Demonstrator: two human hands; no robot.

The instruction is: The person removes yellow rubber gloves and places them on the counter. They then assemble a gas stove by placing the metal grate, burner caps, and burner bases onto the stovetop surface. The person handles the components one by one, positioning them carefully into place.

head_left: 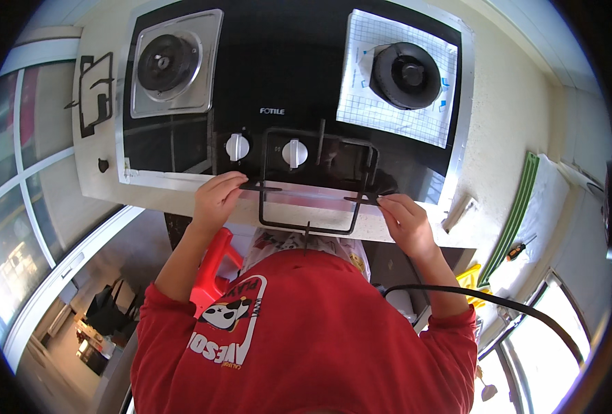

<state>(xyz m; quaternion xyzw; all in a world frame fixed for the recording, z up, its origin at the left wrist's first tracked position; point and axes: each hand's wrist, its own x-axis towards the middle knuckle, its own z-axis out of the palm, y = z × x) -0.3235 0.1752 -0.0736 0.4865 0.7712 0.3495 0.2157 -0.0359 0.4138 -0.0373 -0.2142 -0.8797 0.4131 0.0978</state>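
A black square pan support with inward prongs is held level between my two hands, over the front edge of the gas stove. At its left side my left hand is closed, thumb and fingers pinching it near a prong. My right hand pinches the opposite side the same way. Beyond the support, two silver knobs sit on the black glass. The left burner stands in a bare metal drip tray; a white gridded liner surrounds the right burner.
Another black pan support lies on the left counter beside a small black piece. A red plastic stool is below the counter's edge. At right are a screwdriver, a green ridged strip and a black cable.
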